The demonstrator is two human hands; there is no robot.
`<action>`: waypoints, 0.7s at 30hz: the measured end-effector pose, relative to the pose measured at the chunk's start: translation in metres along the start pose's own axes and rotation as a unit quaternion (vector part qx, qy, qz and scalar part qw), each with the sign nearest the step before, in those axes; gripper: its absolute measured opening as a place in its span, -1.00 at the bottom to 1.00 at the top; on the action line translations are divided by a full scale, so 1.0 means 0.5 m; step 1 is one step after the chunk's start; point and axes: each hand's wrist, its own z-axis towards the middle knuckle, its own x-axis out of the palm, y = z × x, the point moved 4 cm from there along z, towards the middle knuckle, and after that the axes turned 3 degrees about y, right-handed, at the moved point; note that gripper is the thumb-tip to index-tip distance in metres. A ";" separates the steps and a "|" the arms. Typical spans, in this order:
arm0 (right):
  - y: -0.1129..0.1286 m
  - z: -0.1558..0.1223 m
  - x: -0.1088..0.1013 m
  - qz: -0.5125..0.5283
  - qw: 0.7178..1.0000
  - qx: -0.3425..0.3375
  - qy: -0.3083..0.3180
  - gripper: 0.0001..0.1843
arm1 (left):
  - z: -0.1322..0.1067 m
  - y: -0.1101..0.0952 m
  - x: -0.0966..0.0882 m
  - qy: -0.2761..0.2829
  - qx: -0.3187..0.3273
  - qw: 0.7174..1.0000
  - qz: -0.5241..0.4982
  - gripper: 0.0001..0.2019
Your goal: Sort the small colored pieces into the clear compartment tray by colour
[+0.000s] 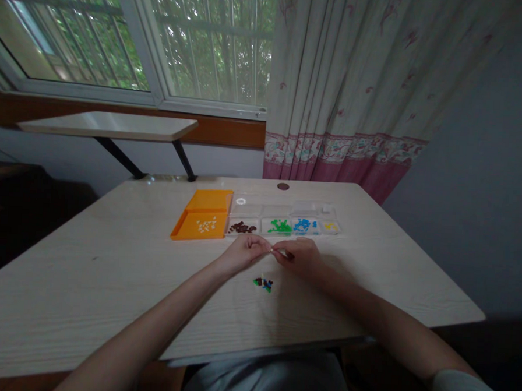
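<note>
My left hand (246,250) and my right hand (300,257) meet fingertip to fingertip above the table. Both are closed in a pinch around something tiny and pale, too small to name. Below them on the tabletop lies a small cluster of green, brown, blue and white pieces (263,284). Just beyond my hands is a clear compartment box (260,209). In its near row sit brown pieces (242,227), green pieces (280,225), blue pieces (304,224) and a few yellow pieces (330,226).
Left of the clear box, an open orange case (208,200) holds scattered white pieces (206,224). A raised shelf (111,124) on black legs stands at the table's back left. Behind the table (120,281) are a window and a flowered curtain (336,94).
</note>
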 end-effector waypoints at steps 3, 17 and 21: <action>0.005 0.000 -0.001 -0.014 1.000 -0.002 0.008 -0.78 | 0.005 0.005 -0.002 0.004 0.020 1.000 0.013 -0.68; -0.009 -0.001 0.001 0.090 0.995 0.042 -0.004 -0.79 | -0.025 -0.029 -0.007 -0.048 0.141 0.949 0.278 -0.76; -0.008 0.000 0.005 0.105 0.993 0.052 0.015 -0.79 | -0.025 -0.030 -0.006 -0.044 0.161 0.941 0.293 -0.74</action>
